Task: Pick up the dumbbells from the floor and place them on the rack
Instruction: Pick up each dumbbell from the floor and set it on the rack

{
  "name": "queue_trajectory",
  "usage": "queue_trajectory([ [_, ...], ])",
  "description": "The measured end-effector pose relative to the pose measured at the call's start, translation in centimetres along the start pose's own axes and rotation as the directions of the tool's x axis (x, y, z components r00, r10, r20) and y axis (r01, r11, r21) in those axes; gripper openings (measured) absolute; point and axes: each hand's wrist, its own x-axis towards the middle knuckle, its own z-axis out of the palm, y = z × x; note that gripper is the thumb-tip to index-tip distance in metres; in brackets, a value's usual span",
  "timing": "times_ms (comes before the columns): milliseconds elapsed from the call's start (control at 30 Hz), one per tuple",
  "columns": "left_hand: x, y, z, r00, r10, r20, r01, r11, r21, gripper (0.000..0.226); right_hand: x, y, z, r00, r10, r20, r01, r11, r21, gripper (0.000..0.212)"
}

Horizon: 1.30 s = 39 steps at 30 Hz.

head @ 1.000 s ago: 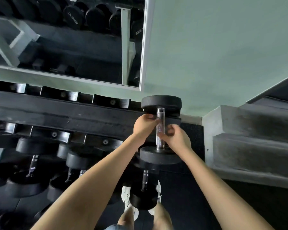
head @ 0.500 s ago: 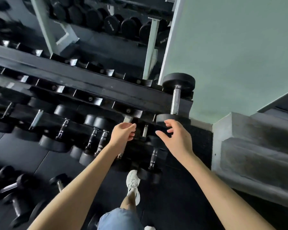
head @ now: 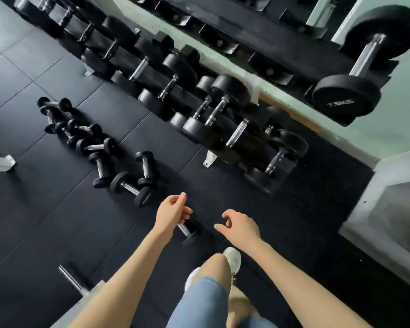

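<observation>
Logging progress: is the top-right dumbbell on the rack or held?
On the rack. The dumbbell lies across its top tier; left hand and right hand hang clear.

Dumbbells [head: 128, 185] on black floor [head: 57, 221], rack [head: 258, 43].

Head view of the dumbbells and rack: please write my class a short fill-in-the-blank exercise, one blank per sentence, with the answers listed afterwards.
On the rack, the largest dumbbell sits on the ___ tier.
The small loose dumbbells lie on the ___.
The left hand and right hand hold ___.
The shoe is ___ in colour.
Answers: top; floor; nothing; white.
</observation>
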Motion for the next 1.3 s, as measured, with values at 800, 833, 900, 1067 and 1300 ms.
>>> queue_trajectory([
  [800, 38.9, -42.5, -3.9, 0.954, -0.299, -0.027, 0.298, 0.935, 0.191, 0.039, 37.6, 5.9, 43.0, 0.958, 0.254, 0.135, -0.218, 0.947, -0.234, 0.054],
  [833, 40.1, -43.7, -3.0, 0.953, -0.302, -0.026, 0.302, 0.934, 0.189, 0.039, 38.9, 6.7, 44.3, 0.957, 0.258, 0.132, -0.222, 0.945, -0.241, 0.056],
  [900, 41.9, -45.7, -1.3, 0.951, -0.307, -0.033, 0.308, 0.935, 0.178, 0.044, 41.0, 8.0, 46.3, 0.950, 0.278, 0.140, -0.237, 0.937, -0.257, 0.061],
  [1067, 45.7, -48.5, 2.1, 0.917, -0.397, 0.033, 0.398, 0.912, -0.097, 0.054, 44.8, 11.2, 49.9, 0.914, 0.331, 0.234, -0.268, 0.927, -0.262, 0.067],
  [1300, 49.2, -48.0, 4.0, 0.859, -0.495, 0.130, 0.483, 0.701, -0.524, 0.032, 46.7, 13.2, 50.7, 0.876, 0.309, 0.371, -0.263, 0.950, -0.169, 0.044],
])
